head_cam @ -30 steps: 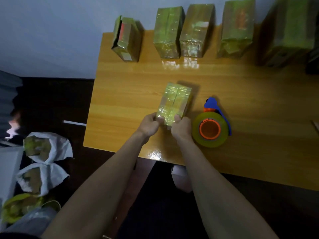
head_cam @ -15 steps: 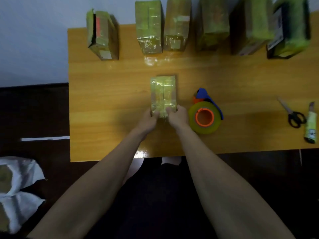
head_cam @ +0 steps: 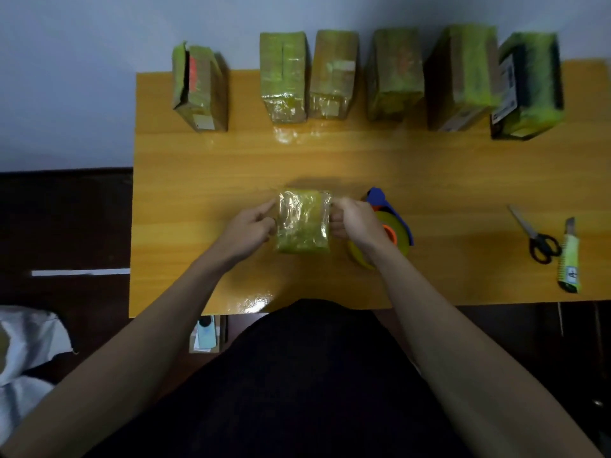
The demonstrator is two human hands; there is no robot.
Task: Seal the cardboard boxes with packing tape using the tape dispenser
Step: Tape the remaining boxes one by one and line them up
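Observation:
A small cardboard box (head_cam: 302,223) wrapped in shiny yellowish tape stands on end in the middle of the wooden table (head_cam: 205,173). My left hand (head_cam: 248,230) grips its left side and my right hand (head_cam: 354,221) grips its right side, fingers curled against the box. Just right of the box lies the tape dispenser (head_cam: 393,223), blue handle pointing away, orange hub and yellowish tape roll partly hidden under my right wrist.
Several taped boxes line the table's far edge; the leftmost box (head_cam: 198,89) has a flap ajar. Scissors (head_cam: 537,236) and a utility knife (head_cam: 569,259) lie at the right. A phone (head_cam: 206,332) rests on a stool below the table's near edge.
The box has been tipped up from lying flat to standing on end. My hands moved from its near end to its two sides. The view shifted left.

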